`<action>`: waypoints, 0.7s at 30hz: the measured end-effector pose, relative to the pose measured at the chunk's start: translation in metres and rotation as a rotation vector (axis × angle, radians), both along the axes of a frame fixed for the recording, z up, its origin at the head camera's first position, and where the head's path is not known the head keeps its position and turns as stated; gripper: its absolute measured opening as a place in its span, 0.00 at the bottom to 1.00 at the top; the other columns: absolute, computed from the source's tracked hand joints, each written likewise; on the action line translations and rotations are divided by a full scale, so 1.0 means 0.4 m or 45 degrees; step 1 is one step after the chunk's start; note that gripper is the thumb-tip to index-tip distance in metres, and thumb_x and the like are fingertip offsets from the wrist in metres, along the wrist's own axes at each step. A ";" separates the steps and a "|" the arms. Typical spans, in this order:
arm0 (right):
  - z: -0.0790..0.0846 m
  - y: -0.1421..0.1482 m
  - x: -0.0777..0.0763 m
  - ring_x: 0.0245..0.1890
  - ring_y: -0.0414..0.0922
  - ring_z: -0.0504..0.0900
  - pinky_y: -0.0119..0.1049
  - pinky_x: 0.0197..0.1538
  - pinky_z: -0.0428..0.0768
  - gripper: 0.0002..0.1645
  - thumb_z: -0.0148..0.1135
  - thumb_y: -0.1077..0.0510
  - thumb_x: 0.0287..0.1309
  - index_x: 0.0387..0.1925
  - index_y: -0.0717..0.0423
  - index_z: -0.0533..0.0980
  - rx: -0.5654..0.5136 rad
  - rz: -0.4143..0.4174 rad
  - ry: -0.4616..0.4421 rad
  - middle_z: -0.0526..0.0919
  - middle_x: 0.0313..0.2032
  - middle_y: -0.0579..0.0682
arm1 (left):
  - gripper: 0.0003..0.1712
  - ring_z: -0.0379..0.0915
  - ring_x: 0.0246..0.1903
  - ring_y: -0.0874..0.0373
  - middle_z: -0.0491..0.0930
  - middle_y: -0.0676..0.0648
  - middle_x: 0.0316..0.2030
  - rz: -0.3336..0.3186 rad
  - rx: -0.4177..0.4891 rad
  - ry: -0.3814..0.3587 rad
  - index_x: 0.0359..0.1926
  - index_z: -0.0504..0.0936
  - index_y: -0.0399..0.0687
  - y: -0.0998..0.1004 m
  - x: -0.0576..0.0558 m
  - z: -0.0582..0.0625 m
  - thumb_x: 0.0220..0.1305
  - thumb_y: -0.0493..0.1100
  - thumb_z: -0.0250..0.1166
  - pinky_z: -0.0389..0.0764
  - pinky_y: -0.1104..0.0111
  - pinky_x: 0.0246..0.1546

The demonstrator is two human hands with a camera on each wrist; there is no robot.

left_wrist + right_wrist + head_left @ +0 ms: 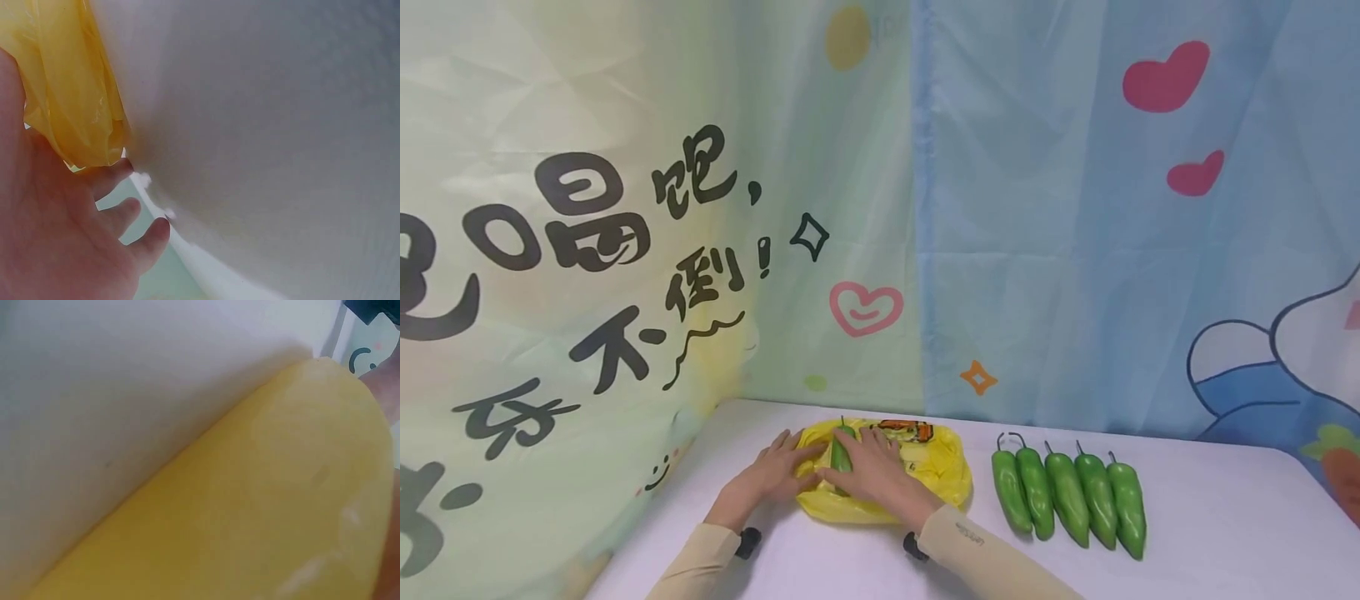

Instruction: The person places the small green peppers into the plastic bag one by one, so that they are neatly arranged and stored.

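Observation:
On a spread yellow plastic bag (951, 475) lies a green pepper (841, 454), its stem pointing to the back. My right hand (876, 471) holds this pepper from above, its thumb crossing to the left side and its other fingers along the right. Part of the pepper is hidden under that hand. At the bag's left edge is my left hand (772, 472), thumb and index finger reaching toward the pepper. The left wrist view shows the left hand (75, 225) with fingers spread beside the folded yellow plastic (81, 94). Yellow plastic (269, 494) hides most of the right hand in its wrist view.
Several green peppers (1069, 496) lie in a row to the right of the bag, stems toward the back. All rest on a white table (1217, 525). A printed curtain (1015, 208) hangs behind the table and along its left side.

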State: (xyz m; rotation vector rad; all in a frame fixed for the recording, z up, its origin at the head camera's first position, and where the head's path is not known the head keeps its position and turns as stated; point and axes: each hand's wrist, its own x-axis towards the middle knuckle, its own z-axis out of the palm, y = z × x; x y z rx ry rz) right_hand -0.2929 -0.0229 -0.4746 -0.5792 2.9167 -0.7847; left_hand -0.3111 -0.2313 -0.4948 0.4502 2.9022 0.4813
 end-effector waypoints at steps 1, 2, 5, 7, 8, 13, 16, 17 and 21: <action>0.001 0.004 0.002 0.75 0.70 0.54 0.75 0.71 0.53 0.46 0.55 0.27 0.63 0.76 0.42 0.62 0.003 0.002 -0.001 0.59 0.74 0.68 | 0.32 0.42 0.77 0.32 0.55 0.36 0.77 -0.004 0.005 -0.004 0.72 0.70 0.60 0.000 0.000 -0.002 0.70 0.59 0.59 0.52 0.32 0.72; 0.003 0.009 0.004 0.75 0.70 0.54 0.75 0.71 0.53 0.46 0.55 0.27 0.63 0.76 0.42 0.62 0.002 0.003 -0.005 0.59 0.74 0.68 | 0.32 0.42 0.77 0.32 0.55 0.36 0.77 -0.007 0.009 -0.007 0.72 0.70 0.60 0.001 0.000 -0.003 0.70 0.59 0.59 0.52 0.32 0.72; 0.009 0.025 0.008 0.75 0.69 0.54 0.74 0.72 0.53 0.45 0.55 0.27 0.64 0.76 0.41 0.62 0.028 -0.001 -0.003 0.59 0.74 0.67 | 0.33 0.42 0.77 0.33 0.55 0.37 0.77 -0.021 0.005 -0.008 0.72 0.70 0.61 0.004 -0.003 -0.008 0.70 0.60 0.59 0.52 0.33 0.73; 0.013 0.036 0.008 0.75 0.68 0.55 0.74 0.71 0.53 0.45 0.55 0.28 0.64 0.75 0.41 0.62 0.047 -0.003 0.011 0.60 0.74 0.66 | 0.33 0.42 0.77 0.33 0.55 0.37 0.77 -0.022 0.005 -0.001 0.72 0.70 0.60 0.004 -0.005 -0.009 0.70 0.60 0.59 0.52 0.34 0.73; 0.016 0.041 0.008 0.75 0.68 0.55 0.74 0.71 0.53 0.45 0.56 0.28 0.63 0.75 0.41 0.62 0.052 -0.002 0.018 0.61 0.74 0.66 | 0.33 0.42 0.77 0.33 0.55 0.37 0.77 -0.020 -0.001 0.002 0.72 0.70 0.61 0.004 -0.005 -0.009 0.70 0.60 0.59 0.52 0.34 0.73; 0.029 0.063 0.011 0.75 0.68 0.55 0.76 0.71 0.52 0.45 0.57 0.28 0.63 0.75 0.41 0.62 0.052 0.011 0.037 0.62 0.73 0.65 | 0.32 0.41 0.78 0.34 0.54 0.38 0.78 0.015 -0.008 -0.007 0.72 0.70 0.62 0.001 -0.007 -0.008 0.70 0.60 0.59 0.50 0.34 0.74; 0.034 0.076 0.015 0.75 0.69 0.54 0.76 0.71 0.52 0.45 0.57 0.28 0.63 0.75 0.40 0.62 0.047 0.015 0.047 0.60 0.74 0.65 | 0.32 0.41 0.78 0.34 0.55 0.38 0.78 0.025 -0.008 -0.007 0.72 0.70 0.62 -0.001 -0.007 -0.005 0.69 0.60 0.60 0.50 0.34 0.74; 0.035 0.080 0.016 0.75 0.69 0.54 0.76 0.71 0.52 0.44 0.57 0.28 0.63 0.75 0.39 0.62 0.043 0.017 0.051 0.60 0.74 0.65 | 0.32 0.41 0.78 0.34 0.55 0.38 0.77 0.021 -0.006 -0.004 0.72 0.70 0.62 -0.002 -0.006 -0.005 0.69 0.60 0.60 0.50 0.34 0.74; 0.038 0.097 0.019 0.75 0.67 0.55 0.75 0.70 0.54 0.44 0.57 0.29 0.63 0.75 0.40 0.63 0.043 0.032 0.071 0.60 0.74 0.64 | 0.32 0.42 0.77 0.33 0.55 0.37 0.77 0.008 0.001 0.004 0.72 0.70 0.61 -0.005 -0.003 -0.002 0.69 0.59 0.60 0.51 0.34 0.73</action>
